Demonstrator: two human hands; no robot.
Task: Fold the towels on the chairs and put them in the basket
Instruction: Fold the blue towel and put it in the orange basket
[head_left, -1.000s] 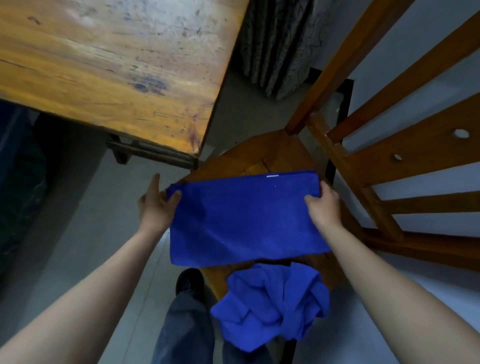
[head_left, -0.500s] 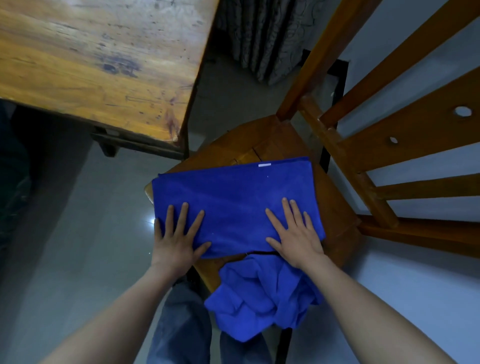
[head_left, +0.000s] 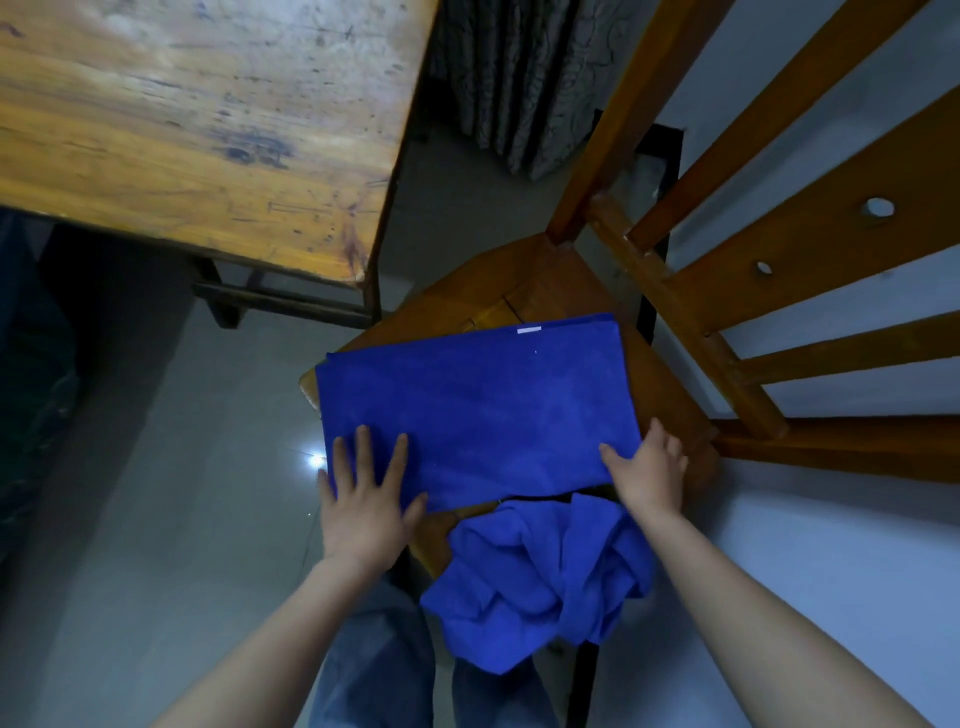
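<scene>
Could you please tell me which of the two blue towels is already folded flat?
The far towel, smooth on the chair seat under the left hand; the near towel is a crumpled heap.

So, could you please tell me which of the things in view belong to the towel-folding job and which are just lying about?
Part of the job: folded blue towel, with the left hand flat on it and the right hand at its corner; crumpled blue towel; chair under both.
Just there: wooden table; curtain. No basket in view.
</scene>
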